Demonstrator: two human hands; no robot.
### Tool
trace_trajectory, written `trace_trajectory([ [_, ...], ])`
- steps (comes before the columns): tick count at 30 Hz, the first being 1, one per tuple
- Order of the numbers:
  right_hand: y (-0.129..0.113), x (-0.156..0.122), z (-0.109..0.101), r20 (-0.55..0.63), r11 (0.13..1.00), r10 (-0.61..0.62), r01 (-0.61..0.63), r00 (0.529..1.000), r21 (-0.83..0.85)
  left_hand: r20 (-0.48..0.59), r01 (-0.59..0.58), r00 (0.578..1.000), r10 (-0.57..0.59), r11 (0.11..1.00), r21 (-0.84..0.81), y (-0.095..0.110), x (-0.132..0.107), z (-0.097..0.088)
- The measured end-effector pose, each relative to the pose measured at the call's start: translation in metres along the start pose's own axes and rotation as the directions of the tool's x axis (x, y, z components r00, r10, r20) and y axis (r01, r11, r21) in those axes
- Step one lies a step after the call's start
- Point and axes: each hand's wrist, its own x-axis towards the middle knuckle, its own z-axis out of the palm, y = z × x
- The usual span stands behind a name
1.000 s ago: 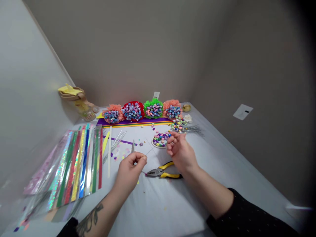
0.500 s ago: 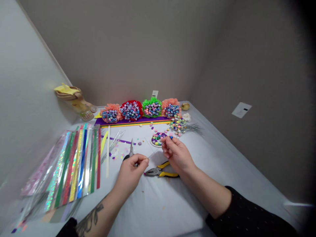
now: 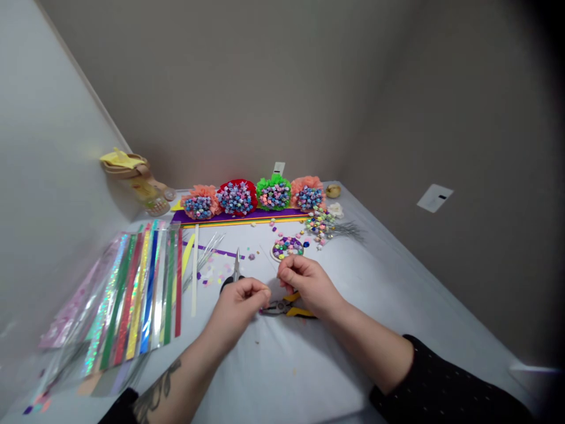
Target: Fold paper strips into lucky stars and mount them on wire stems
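My left hand (image 3: pixel 245 300) is closed in a pinch, thumb against forefinger. The thin wire in it barely shows. Close by on the right, my right hand (image 3: pixel 309 285) is pinched too, its fingertips at the same fine wire; whether they hold a star as well I cannot tell. Beneath the hands lie yellow-handled pliers (image 3: pixel 300 311), partly covered by my right hand. Scissors (image 3: pixel 237 268) with dark handles lie just beyond my left hand. Behind my right hand is a small round dish (image 3: pixel 272 254) of colourful paper stars, with a blue star (image 3: pixel 306 244) beside it.
Shiny coloured strips (image 3: pixel 132 294) cover the table's left side. Four-toned tissue-edged star bouquets (image 3: pixel 237 197) line the back on purple sheets (image 3: pixel 176 218). Wired stars (image 3: pixel 320 224) lie at the back right. A bottle in a tan holder (image 3: pixel 141 179) stands back left.
My right hand has moved left and slightly down, closer to my left hand. The stretch of wire between them has shortened, and the blue star now shows clear of my fingers.
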Motion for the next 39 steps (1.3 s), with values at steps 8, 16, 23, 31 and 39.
trace_trajectory([
  [8,0.006,0.001,0.002,0.091,0.989,0.085,-0.095,0.992,0.110,0.019,0.003,1.000,-0.003,1.000,0.009,0.004,-0.003,0.001],
  [16,-0.009,0.007,-0.017,0.105,0.957,-0.124,0.147,0.987,-0.250,-0.070,-0.084,0.994,0.087,0.996,0.037,-0.005,0.002,0.003],
  [23,-0.031,0.036,-0.137,-0.247,0.138,-0.548,-0.205,0.799,-0.969,-0.261,-0.206,0.894,0.364,0.851,0.483,0.000,0.007,-0.023],
  [31,-0.004,0.059,-0.171,-0.355,0.071,-0.593,-0.392,0.723,-0.917,-0.304,0.088,0.844,0.442,0.444,0.892,0.011,0.013,-0.082],
  [39,0.004,0.062,-0.158,-0.279,0.069,-0.654,-0.312,0.703,-0.948,-0.355,0.251,0.886,0.300,0.334,0.908,0.020,0.008,-0.108],
])
